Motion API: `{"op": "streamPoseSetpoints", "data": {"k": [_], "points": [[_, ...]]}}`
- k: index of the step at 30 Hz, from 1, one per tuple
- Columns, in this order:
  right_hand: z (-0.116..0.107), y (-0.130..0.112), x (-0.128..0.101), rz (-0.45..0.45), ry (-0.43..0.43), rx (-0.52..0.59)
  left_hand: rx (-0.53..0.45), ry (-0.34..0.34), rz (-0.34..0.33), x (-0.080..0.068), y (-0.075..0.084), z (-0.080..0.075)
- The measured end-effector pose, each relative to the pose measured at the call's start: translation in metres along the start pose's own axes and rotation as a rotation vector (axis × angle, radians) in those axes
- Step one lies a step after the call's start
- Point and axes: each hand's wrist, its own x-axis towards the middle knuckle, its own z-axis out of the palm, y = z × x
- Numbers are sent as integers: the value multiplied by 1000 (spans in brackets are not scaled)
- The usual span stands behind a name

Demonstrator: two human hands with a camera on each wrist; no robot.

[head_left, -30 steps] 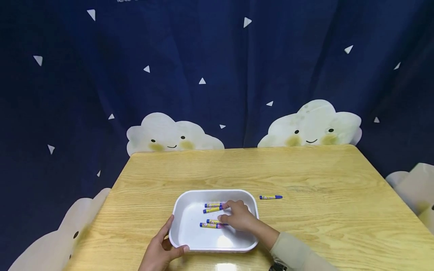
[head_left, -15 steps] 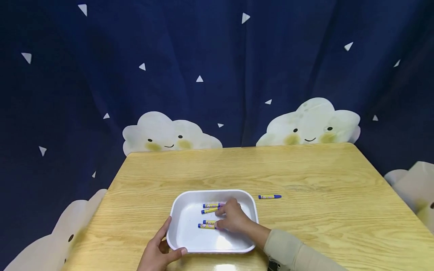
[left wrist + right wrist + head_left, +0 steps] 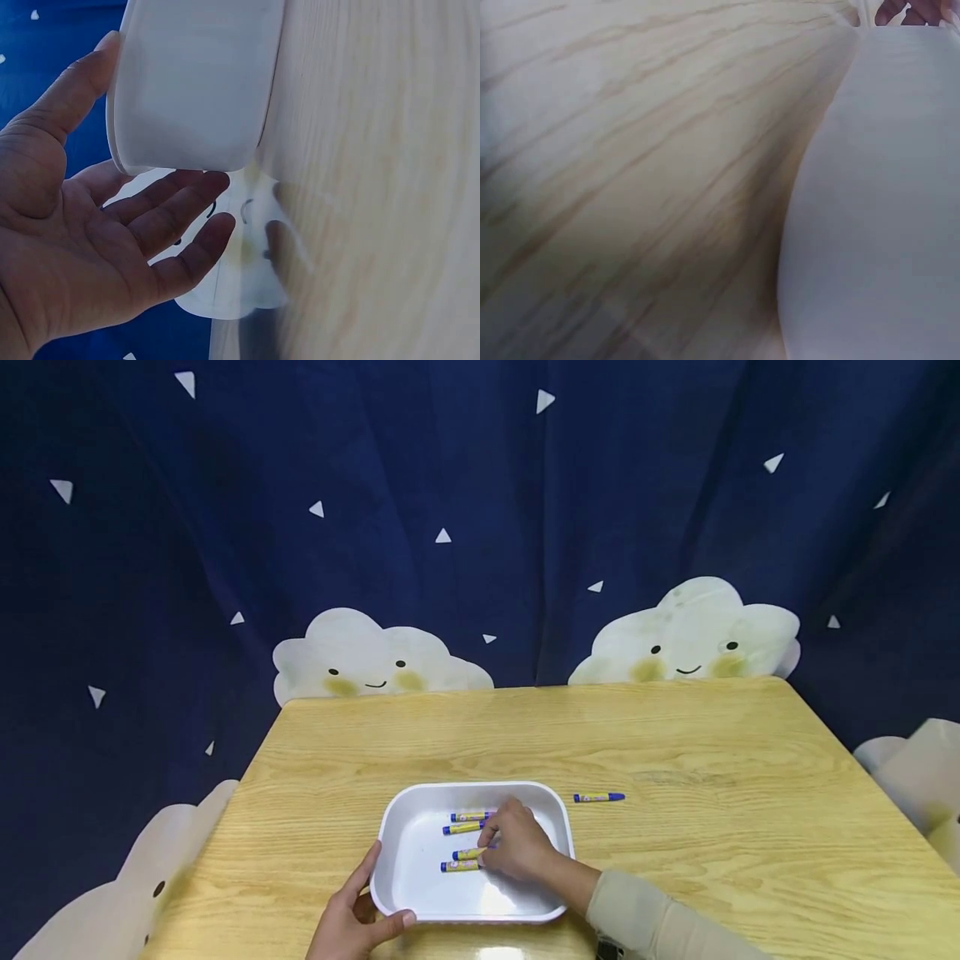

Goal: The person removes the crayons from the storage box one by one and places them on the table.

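A white tray (image 3: 397, 827) sits on the wooden table (image 3: 675, 735) near its front edge. Several blue-and-yellow crayons (image 3: 462, 828) lie inside it. My right hand (image 3: 517, 847) reaches into the tray, its curled fingertips pinching the right end of one lower crayon (image 3: 468, 854). My left hand (image 3: 360, 910) holds the tray's front left corner, thumb on the front rim and fingers along the left wall. The left wrist view shows the tray (image 3: 195, 82) corner cupped between thumb and fingers (image 3: 172, 202). The right wrist view shows only the tray's (image 3: 885, 187) outer wall and the table.
One more crayon (image 3: 598, 797) lies loose on the table just right of the tray. A dark blue curtain (image 3: 480, 527) with cloud shapes hangs behind the table. The table's left and right edges drop off close by.
My right hand has shifted slightly left over the lower crayons, and those two have moved a little. The left hand stays at the tray corner.
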Motion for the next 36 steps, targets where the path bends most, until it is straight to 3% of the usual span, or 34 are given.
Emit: {"op": "streamPoseSetpoints", "data": {"k": [6, 12, 19, 22, 36], "points": [[-1, 1, 1, -76, 40, 67, 5, 8, 19, -1, 0, 1], [-2, 1, -2, -110, 61, 107, -8, -4, -7, -1, -1, 1], [-21, 7, -16, -315, 35, 144, 13, 16, -2, -1, 1, 2], [-34, 12, -25, -359, 18, 149, 17, 15, -6, -1, 1, 3], [-78, 37, -48, -250, 77, 274, 42, 12, -9, -3, 1, 2]]}}
